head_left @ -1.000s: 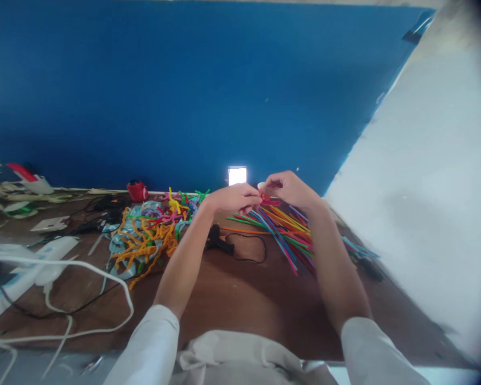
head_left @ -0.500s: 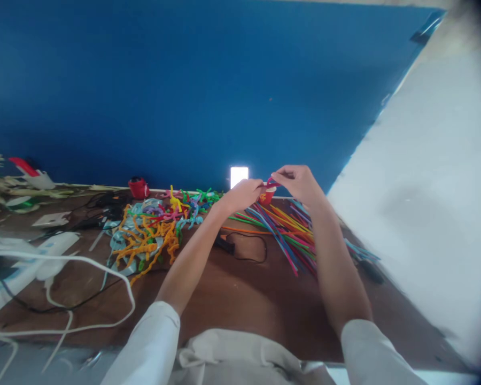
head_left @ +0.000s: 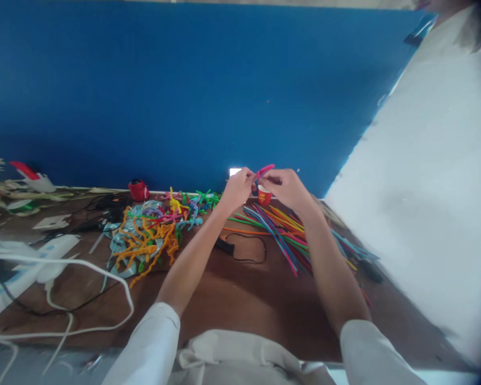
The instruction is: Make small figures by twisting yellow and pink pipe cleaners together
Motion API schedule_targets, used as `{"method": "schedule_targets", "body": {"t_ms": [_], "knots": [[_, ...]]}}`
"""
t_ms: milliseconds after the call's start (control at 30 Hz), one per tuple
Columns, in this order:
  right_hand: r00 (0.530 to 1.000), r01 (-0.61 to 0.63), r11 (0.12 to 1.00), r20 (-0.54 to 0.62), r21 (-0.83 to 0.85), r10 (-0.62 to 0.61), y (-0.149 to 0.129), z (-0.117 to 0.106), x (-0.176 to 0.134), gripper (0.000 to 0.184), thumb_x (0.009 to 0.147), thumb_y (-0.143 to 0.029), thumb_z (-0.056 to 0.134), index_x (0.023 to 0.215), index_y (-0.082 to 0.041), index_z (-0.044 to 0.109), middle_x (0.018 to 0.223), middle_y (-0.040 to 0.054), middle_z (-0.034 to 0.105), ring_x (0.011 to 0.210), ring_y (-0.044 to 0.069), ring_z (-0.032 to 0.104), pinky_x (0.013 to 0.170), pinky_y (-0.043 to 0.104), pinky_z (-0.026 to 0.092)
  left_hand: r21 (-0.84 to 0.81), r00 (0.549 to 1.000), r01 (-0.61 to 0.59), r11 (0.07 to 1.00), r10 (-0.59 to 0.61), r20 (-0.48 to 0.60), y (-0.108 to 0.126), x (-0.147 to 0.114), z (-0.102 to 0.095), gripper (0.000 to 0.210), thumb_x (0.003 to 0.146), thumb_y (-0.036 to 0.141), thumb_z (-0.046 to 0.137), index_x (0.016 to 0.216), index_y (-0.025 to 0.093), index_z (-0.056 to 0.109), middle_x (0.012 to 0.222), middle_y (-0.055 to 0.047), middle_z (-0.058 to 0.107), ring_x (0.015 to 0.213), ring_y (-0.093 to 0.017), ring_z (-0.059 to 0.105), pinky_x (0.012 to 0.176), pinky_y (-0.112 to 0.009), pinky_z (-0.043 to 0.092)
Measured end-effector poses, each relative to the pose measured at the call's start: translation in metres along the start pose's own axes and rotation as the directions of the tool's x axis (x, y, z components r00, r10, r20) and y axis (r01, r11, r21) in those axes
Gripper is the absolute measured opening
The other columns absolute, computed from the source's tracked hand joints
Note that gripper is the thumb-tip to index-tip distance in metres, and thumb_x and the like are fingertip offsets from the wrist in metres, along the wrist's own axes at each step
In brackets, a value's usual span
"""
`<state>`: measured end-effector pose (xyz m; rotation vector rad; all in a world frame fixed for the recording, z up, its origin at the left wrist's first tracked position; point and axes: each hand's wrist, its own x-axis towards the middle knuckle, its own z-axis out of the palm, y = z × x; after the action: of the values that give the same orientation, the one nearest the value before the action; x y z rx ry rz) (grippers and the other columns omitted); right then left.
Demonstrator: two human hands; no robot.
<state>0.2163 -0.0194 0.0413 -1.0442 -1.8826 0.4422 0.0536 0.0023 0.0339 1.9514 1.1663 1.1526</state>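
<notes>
A bent pink pipe cleaner is held up between my two hands, above the back of the table. My left hand is closed on its near end. The fingers of my right hand pinch together at its other side, partly hiding it. Just below my hands stands a red paper cup with a white rim. Straight pipe cleaners in many colours lie spread under and beside my right forearm.
A heap of twisted pipe cleaners, mostly orange, lies left of my left forearm. A red cup-like object stands behind it. A white power strip with looping cables is at far left. A black cable lies mid-table. A lit screen leans at the blue wall.
My right hand has lowered and come closer to my left. The pink pipe cleaner now sticks up above my fingers, and the red paper cup shows more fully.
</notes>
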Motion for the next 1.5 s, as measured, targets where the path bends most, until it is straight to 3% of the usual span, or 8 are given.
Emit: {"method": "schedule_targets", "body": {"t_ms": [267, 567, 767, 833, 933, 1000, 1300, 1500], "knots": [[0.993, -0.093, 0.993, 0.085, 0.074, 0.086, -0.001, -0.004, -0.001, 0.039, 0.085, -0.051, 0.063, 0.067, -0.016, 0.062, 0.057, -0.0033, 0.044, 0.054, 0.009, 0.034, 0.051, 0.027, 0.024, -0.482, 0.974, -0.044, 0.875, 0.145, 0.174, 0.002, -0.002, -0.019, 0.021, 0.096, 0.031, 0.054, 0.082, 0.017, 0.050, 0.062, 0.005, 0.048, 0.047, -0.003, 0.037, 0.045, -0.019, 0.023], [0.972, -0.056, 0.993, 0.231, 0.100, 0.032, 0.004, -0.014, -0.001, 0.034, 0.079, -0.050, 0.068, 0.074, -0.016, 0.071, 0.060, -0.0024, 0.054, 0.056, 0.010, 0.042, 0.055, 0.025, 0.034, -0.298, 0.883, -0.103, 0.949, 0.225, 0.411, 0.003, -0.008, -0.042, 0.027, 0.089, 0.041, 0.062, 0.080, 0.017, 0.055, 0.063, 0.002, 0.055, 0.053, -0.006, 0.045, 0.051, -0.020, 0.032], [0.858, 0.068, 0.992, 0.514, -0.103, -0.005, 0.012, -0.022, -0.001, 0.027, 0.085, -0.037, 0.059, 0.082, -0.018, 0.079, 0.074, 0.0006, 0.069, 0.069, 0.016, 0.056, 0.065, 0.027, 0.040, 0.045, 0.703, -0.278, 0.960, 0.171, 0.690, 0.002, -0.010, -0.039, 0.016, 0.086, 0.025, 0.056, 0.073, 0.017, 0.061, 0.065, -0.001, 0.062, 0.057, -0.010, 0.052, 0.056, -0.023, 0.036], [0.870, 0.112, 0.968, 0.494, -0.223, 0.014, 0.013, -0.022, -0.002, 0.027, 0.085, -0.032, 0.058, 0.076, -0.018, 0.078, 0.067, 0.0002, 0.066, 0.064, 0.015, 0.054, 0.062, 0.028, 0.036, 0.184, 0.758, -0.328, 0.927, 0.143, 0.636, -0.002, -0.009, -0.028, 0.014, 0.084, 0.021, 0.056, 0.072, 0.018, 0.062, 0.064, -0.001, 0.062, 0.057, -0.012, 0.053, 0.057, -0.025, 0.034], [0.931, 0.099, 0.930, 0.363, -0.355, 0.040, 0.013, -0.021, -0.002, 0.026, 0.085, -0.027, 0.056, 0.072, -0.020, 0.078, 0.064, 0.0020, 0.067, 0.063, 0.016, 0.054, 0.062, 0.030, 0.033, 0.455, 0.927, -0.307, 0.836, 0.155, 0.341, -0.006, -0.006, -0.012, 0.014, 0.084, 0.019, 0.054, 0.078, 0.019, 0.066, 0.079, -0.006, 0.068, 0.068, -0.017, 0.057, 0.063, -0.028, 0.034], [0.968, 0.060, 0.901, 0.244, -0.429, 0.052, 0.010, -0.019, -0.003, 0.026, 0.086, -0.026, 0.055, 0.076, -0.021, 0.078, 0.069, 0.0044, 0.070, 0.065, 0.018, 0.055, 0.063, 0.031, 0.033, 0.519, 0.965, -0.242, 0.820, 0.149, 0.213, -0.006, -0.005, -0.006, 0.017, 0.089, 0.022, 0.052, 0.083, 0.019, 0.068, 0.083, -0.008, 0.068, 0.074, -0.020, 0.058, 0.066, -0.029, 0.035], [0.991, -0.016, 0.762, -0.113, -0.648, -0.076, -0.023, 0.009, -0.012, 0.026, 0.093, -0.025, 0.047, 0.076, -0.020, 0.066, 0.078, 0.0077, 0.069, 0.064, 0.017, 0.049, 0.059, 0.031, 0.021, 0.462, 0.972, -0.105, 0.881, 0.189, -0.139, -0.001, -0.008, -0.003, 0.017, 0.094, 0.028, 0.050, 0.083, 0.020, 0.060, 0.080, -0.007, 0.068, 0.069, -0.018, 0.056, 0.063, -0.029, 0.029], [0.986, 0.072, 0.919, -0.114, -0.389, -0.125, -0.021, 0.010, -0.008, 0.025, 0.094, -0.028, 0.050, 0.078, -0.018, 0.066, 0.063, 0.0006, 0.055, 0.059, 0.013, 0.042, 0.060, 0.029, 0.026, -0.102, 0.972, -0.176, 0.979, 0.156, -0.176, -0.001, 0.000, -0.004, 0.021, 0.093, 0.028, 0.054, 0.075, 0.018, 0.054, 0.063, 0.000, 0.061, 0.055, -0.010, 0.050, 0.056, -0.023, 0.033]]}}
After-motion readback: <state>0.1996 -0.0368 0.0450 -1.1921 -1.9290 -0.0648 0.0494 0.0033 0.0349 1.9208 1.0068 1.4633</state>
